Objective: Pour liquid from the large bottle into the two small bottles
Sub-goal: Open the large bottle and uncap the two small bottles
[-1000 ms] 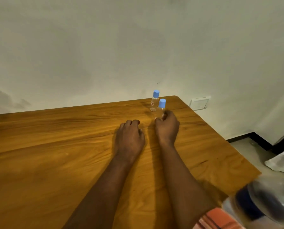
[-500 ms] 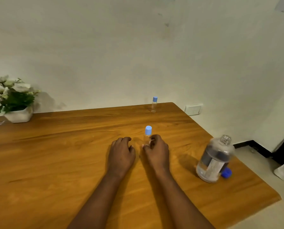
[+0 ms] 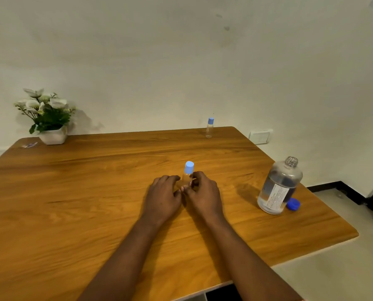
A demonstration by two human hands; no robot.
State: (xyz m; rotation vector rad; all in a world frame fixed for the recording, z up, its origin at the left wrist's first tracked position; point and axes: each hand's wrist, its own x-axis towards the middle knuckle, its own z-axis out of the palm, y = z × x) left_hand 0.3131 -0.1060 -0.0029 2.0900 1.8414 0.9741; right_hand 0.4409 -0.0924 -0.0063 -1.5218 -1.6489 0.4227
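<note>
A small clear bottle with a light-blue cap stands upright mid-table, and my right hand grips its lower body with curled fingers. My left hand rests on the table just left of it, fingers loosely curled, fingertips near the bottle; contact is unclear. A second small capped bottle stands at the far edge near the wall. The large clear bottle stands uncapped at the right, partly filled with clear liquid, and its blue cap lies beside its base.
The wooden table ends close to the right of the large bottle and at the front. A white pot of flowers stands at the far left corner, with a small object beside it. A wall socket lies beyond the table.
My right hand has drawn one small bottle from the far edge toward mid-table, leaving the other behind. My left hand followed. The view has shifted, showing the large bottle and plant.
</note>
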